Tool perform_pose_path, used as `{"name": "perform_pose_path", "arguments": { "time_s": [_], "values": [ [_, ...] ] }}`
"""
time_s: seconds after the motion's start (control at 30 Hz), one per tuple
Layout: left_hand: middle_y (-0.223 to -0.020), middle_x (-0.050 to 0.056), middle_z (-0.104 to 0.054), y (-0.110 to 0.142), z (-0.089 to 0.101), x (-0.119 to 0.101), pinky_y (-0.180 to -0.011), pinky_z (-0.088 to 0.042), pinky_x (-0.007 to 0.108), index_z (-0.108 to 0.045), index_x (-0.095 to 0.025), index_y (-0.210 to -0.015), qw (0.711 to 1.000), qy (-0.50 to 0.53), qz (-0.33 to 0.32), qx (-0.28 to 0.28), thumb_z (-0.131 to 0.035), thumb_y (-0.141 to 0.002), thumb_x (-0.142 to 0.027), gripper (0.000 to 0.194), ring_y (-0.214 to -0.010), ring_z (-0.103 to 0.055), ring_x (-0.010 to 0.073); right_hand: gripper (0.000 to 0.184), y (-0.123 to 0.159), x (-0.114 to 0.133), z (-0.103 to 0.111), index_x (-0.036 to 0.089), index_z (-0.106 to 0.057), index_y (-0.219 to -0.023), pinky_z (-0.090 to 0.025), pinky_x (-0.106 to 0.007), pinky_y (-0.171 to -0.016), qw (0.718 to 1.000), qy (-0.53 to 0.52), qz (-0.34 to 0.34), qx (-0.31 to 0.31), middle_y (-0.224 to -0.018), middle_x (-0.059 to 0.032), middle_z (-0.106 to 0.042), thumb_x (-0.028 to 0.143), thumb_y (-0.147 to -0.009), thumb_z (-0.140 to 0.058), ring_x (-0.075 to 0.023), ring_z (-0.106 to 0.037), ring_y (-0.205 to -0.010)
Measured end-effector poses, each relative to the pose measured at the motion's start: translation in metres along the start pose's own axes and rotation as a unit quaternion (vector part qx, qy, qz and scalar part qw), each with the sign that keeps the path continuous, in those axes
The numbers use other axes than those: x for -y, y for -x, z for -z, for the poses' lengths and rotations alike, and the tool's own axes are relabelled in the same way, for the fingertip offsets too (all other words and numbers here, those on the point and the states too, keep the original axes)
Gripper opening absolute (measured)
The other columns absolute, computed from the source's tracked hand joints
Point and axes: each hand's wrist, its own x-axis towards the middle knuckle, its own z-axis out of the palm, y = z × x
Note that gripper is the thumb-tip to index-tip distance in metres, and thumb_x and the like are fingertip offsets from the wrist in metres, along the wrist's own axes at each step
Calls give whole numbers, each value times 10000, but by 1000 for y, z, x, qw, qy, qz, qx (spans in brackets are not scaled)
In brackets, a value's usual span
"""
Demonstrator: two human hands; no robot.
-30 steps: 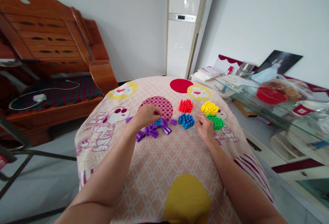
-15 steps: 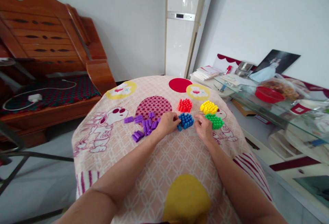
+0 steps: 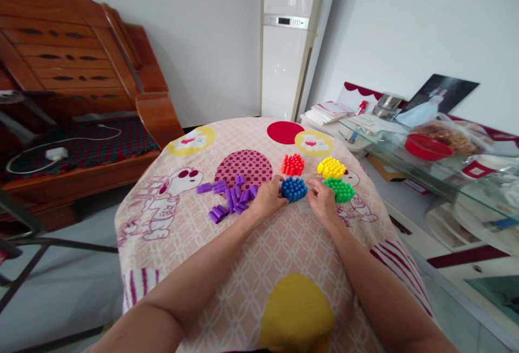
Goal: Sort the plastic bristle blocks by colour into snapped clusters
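A tight cluster of blue plastic pegs [image 3: 294, 190] stands upright on the tablecloth between my two hands. My left hand [image 3: 268, 197] is at its left side, thumb and fingers apart, with the fingertips at the outer pegs. On the other side my right hand [image 3: 322, 199] has its fingers loosely bent and apart, close to the blue pegs. Green pegs [image 3: 339, 190] are grouped just right of that hand. Behind are a red peg cluster [image 3: 292, 164] and a yellow one [image 3: 331, 168]. Purple pieces [image 3: 232, 200] lie scattered on their sides left of my left hand.
The patterned cloth [image 3: 243, 277] covers a rounded table. To the right stands a glass-topped cabinet [image 3: 389, 158] with a red bowl [image 3: 428, 147], papers and a photo. A wooden bench [image 3: 73, 72] is at the left, and a tall white appliance [image 3: 286, 66] at the back.
A blue peg that stuck out at the left front of the blue cluster now sits in line with it. My left hand's fingers have spread around the cluster's left side.
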Motion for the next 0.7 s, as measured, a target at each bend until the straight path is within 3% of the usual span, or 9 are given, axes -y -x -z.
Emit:
{"name": "perform_pose_path", "arguments": {
  "time_s": [0.13,0.3,0.43,0.7],
  "values": [
    [-918,57,-718,-1,5,3,-710,-534,264,-550,-145,-1190,1000,-12,-23,-7,-683,-676,-91,534,-791,-700,179,331,0,2,2,180,-720,-1015,-478,-299,-627,1000,-6,-9,-7,-663,-36,-673,194,-773,-493,-186,-600,-582],
    [-1049,92,-712,0,34,18,-877,-527,316,-646,-159,-1100,994,-68,-76,-44,-600,-766,-108,341,-957,-679,197,322,1,7,4,179,-718,-987,-492,-290,-639,999,-27,-19,-40,-722,-53,-711,214,-775,-478,-186,-623,-608],
    [-1179,105,-693,0,39,29,-1001,-476,359,-659,-184,-1139,986,-121,-111,7,-658,-781,-208,359,-1135,-628,246,313,2,10,3,168,-716,-969,-499,-287,-630,998,-35,-12,-54,-769,-71,-734,231,-784,-472,-188,-641,-620],
    [-1012,86,-716,3,36,30,-879,-496,315,-670,-171,-1026,969,-214,-113,53,-611,-812,-205,225,-977,-661,227,296,3,1,3,168,-716,-972,-507,-270,-661,997,-1,29,-75,-811,-88,-746,209,-813,-469,-193,-674,-693]
  ]
}}
